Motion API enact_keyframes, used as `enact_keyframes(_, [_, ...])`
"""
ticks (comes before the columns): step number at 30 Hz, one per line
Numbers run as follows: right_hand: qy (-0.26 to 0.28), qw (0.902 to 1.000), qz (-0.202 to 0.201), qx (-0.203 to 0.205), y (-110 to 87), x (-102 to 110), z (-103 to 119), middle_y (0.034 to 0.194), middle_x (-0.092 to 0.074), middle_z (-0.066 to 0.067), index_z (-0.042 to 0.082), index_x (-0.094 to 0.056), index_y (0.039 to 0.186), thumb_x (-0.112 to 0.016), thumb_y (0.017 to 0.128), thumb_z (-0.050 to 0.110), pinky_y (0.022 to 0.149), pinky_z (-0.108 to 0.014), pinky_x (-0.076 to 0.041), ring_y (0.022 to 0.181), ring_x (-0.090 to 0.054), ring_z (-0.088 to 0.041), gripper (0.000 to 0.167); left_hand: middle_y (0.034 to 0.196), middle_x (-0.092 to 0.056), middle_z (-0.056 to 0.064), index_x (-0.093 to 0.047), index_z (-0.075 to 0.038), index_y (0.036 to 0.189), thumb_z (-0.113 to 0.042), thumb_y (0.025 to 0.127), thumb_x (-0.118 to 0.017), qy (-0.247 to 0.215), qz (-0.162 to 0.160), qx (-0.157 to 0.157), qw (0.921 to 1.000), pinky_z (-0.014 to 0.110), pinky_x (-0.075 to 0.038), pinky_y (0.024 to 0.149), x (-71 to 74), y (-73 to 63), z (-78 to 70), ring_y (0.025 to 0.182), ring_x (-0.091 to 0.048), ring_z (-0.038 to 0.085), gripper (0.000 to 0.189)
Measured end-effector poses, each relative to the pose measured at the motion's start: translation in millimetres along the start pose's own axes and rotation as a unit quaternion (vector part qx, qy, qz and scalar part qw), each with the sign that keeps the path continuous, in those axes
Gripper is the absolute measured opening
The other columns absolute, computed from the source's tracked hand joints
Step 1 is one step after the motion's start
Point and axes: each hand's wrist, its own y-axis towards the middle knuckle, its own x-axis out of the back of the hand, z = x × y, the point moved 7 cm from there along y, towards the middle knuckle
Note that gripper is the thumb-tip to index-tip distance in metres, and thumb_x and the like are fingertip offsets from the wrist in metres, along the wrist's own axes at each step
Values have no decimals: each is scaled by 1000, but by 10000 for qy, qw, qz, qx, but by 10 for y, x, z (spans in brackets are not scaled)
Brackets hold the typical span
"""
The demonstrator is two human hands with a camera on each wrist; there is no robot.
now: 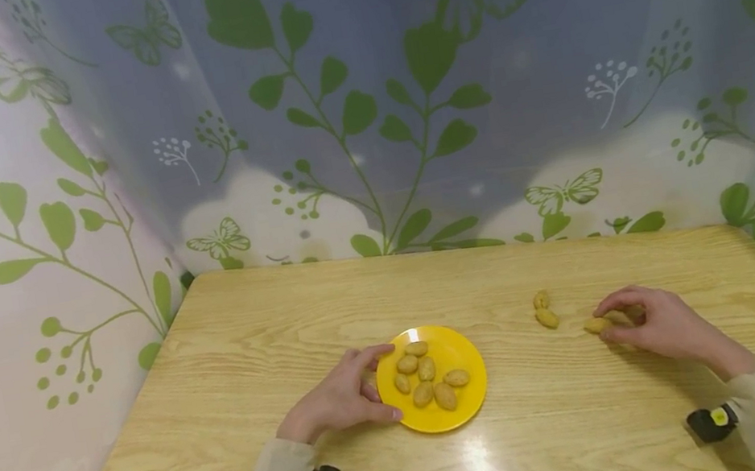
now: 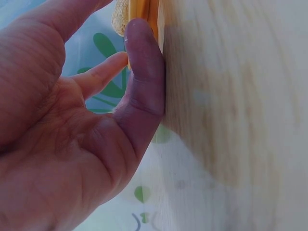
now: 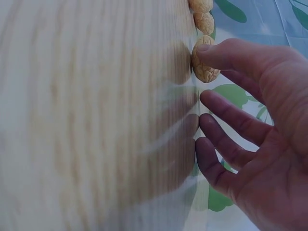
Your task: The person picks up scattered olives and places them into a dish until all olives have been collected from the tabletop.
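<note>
A round yellow plate bears several tan, oval walnuts. My left hand holds the plate's left rim, with the thumb at the near side and fingers at the far side. In the left wrist view, the curled little finger touches the plate's edge. To the right, my right hand pinches a single walnut between thumb and forefinger, low at the table. The right wrist view shows the thumb on this wrinkled walnut, while the other fingers are spread near the table. Its far side is hidden.
Two more walnuts lie close together on the wooden table, between the plate and my right hand. A patterned curtain with green leaves and butterflies hangs behind the table and along its left side.
</note>
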Motion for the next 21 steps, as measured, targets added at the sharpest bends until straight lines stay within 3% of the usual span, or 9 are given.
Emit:
enact_keyframes(10, [116, 9999, -43, -42, -8, 13, 9, 110, -75, -8, 17, -76, 104, -84, 86, 20, 76, -25, -54, 97, -63, 0, 20, 143, -41, 16, -43, -23, 154, -26, 79, -90, -10, 10, -32, 10000, 26, -52, 80, -5, 1, 3, 89, -60, 15, 89])
enact_keyframes(21, [558, 9983, -20, -155, -48, -9, 39, 99, -75, -6, 9, -73, 106, -83, 85, 12, 67, -22, -54, 80, -62, 6, 24, 143, -41, 17, -41, -23, 155, -26, 80, -89, 10, 22, -83, 10000, 26, -51, 81, -4, 5, -2, 90, -60, 15, 89])
